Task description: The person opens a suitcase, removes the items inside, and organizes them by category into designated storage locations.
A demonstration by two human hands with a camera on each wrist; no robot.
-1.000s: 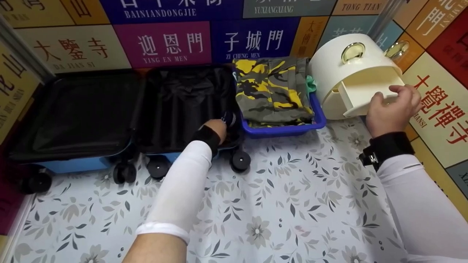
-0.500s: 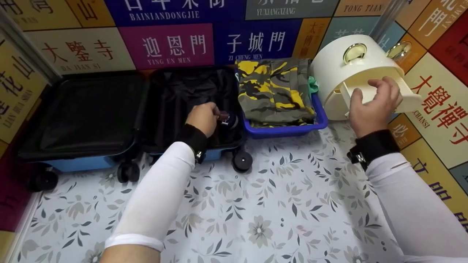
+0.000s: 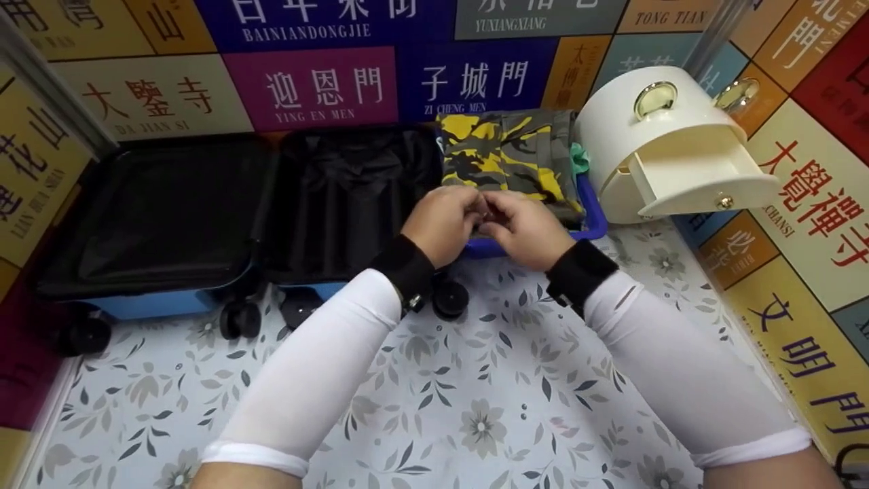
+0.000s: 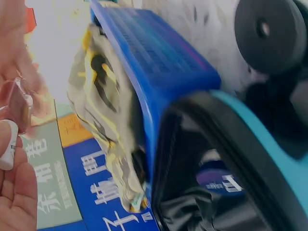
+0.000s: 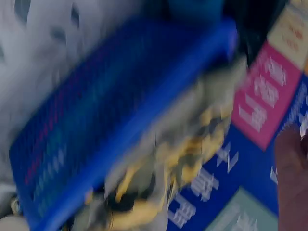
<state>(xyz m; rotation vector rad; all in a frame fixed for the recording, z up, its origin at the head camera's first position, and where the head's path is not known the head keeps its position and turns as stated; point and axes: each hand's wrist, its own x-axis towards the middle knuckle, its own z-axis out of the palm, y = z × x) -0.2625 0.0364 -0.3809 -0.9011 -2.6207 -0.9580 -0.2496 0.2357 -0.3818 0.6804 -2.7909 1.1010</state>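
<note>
My hands meet over the front of the blue basket (image 3: pixel 543 243). Between them is a small clear bottle (image 4: pixel 18 103) with reddish contents and a white cap (image 4: pixel 8 147). My left hand (image 3: pixel 445 221) pinches it at the white cap. Curled towards the same bottle, the thumb and fingers of my right hand (image 3: pixel 533 231) grip its clear end. The head view mostly hides the bottle behind the fingers. Folded camouflage cloth (image 3: pixel 536 159), in grey and yellow, fills the basket below. At the right, the white round-topped box (image 3: pixel 611 136) has its drawer (image 3: pixel 713 187) pulled out.
A blue suitcase (image 3: pixel 156 302) lies spread open on the left, its black-lined half (image 3: pixel 360 190) beside the basket. A dark item with white lettering (image 4: pixel 224 182) lies inside that half. The floral floor (image 3: pixel 482 380) stretches in front; lettered walls (image 3: pixel 475 75) enclose the back and sides.
My left hand has come out of the suitcase and moved right with the small bottle. My right hand has left the drawer and moved left to meet it. The drawer stays out.
</note>
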